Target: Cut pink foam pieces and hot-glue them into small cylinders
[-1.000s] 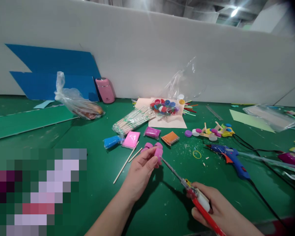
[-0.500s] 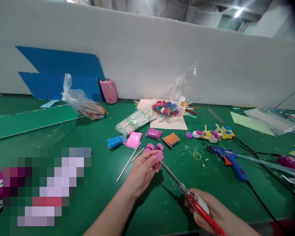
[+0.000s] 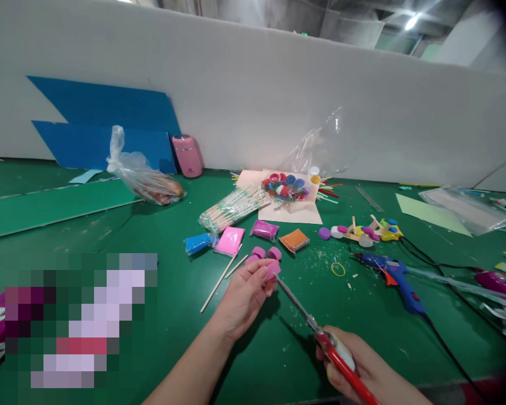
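Between its thumb and fingers, my left hand (image 3: 245, 299) pinches a small pink cap (image 3: 272, 270). My right hand (image 3: 356, 354) is wrapped round the red and white handle of a metal-tipped tool (image 3: 336, 360). The long thin metal end of the tool points up and left, its tip touching or very near the pink cap. Several more pink caps (image 3: 274, 253) sit on the green table just behind my left hand. Two thin wooden sticks (image 3: 219, 284) lie left of that hand.
A blue glue gun (image 3: 398, 275) with its cord lies at the right, near a yellow ring (image 3: 338, 269). Behind are clay packets (image 3: 294, 240), bagged sticks (image 3: 231, 208), bottle caps (image 3: 287, 185), a pink flask (image 3: 187, 156) and a plastic bag (image 3: 145, 177).
My right hand and the tool have shifted very slightly to the left. My left hand keeps its pinch on the pink cap in nearly the same place.
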Demonstrator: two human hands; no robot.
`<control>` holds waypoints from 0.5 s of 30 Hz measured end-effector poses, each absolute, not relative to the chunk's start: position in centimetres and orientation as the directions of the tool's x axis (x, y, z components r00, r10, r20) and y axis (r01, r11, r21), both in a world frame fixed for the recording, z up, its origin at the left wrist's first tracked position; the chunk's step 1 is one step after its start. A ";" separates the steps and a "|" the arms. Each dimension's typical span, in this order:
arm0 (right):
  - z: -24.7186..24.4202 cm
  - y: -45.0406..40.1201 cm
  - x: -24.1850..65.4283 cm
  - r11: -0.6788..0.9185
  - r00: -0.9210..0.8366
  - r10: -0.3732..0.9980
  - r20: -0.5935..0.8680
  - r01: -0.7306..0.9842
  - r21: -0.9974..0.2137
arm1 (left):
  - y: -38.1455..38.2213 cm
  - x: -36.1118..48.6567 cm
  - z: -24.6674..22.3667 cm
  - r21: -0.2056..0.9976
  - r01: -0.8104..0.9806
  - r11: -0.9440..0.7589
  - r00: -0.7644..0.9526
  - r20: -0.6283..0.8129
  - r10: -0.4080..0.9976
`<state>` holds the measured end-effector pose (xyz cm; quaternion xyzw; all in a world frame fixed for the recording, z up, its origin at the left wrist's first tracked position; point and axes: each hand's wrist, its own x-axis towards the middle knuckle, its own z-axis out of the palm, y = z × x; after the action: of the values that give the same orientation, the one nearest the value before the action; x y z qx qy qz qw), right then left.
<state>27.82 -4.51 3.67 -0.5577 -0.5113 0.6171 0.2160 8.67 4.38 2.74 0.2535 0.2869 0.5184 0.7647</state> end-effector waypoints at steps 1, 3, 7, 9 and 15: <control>3.9 -4.5 27.7 -0.371 -0.297 0.834 -0.466 0.324 -0.870 | 4.4 8.7 2.8 0.686 -0.647 0.333 0.298 -0.175 0.938; 4.4 -4.4 27.5 -0.351 -0.316 0.824 -0.471 0.369 -0.861 | 4.4 8.7 2.8 0.687 -0.646 0.332 0.297 -0.175 0.939; 5.5 -4.0 26.9 -0.333 -0.311 0.816 -0.487 0.436 -0.836 | 4.4 8.7 2.8 0.691 -0.641 0.335 0.298 -0.178 0.938; 5.8 -3.9 26.7 -0.324 -0.307 0.818 -0.487 0.454 -0.830 | 4.4 8.7 2.8 0.693 -0.639 0.334 0.297 -0.179 0.938; 5.1 -4.7 26.9 -0.269 -0.287 0.857 -0.429 0.460 -0.846 | 4.4 8.7 2.8 0.698 -0.631 0.337 0.298 -0.183 0.937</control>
<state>26.88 -4.67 5.10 -0.5699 -0.5777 0.5566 0.1779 8.66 4.41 2.79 0.2592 0.2949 0.5141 0.7626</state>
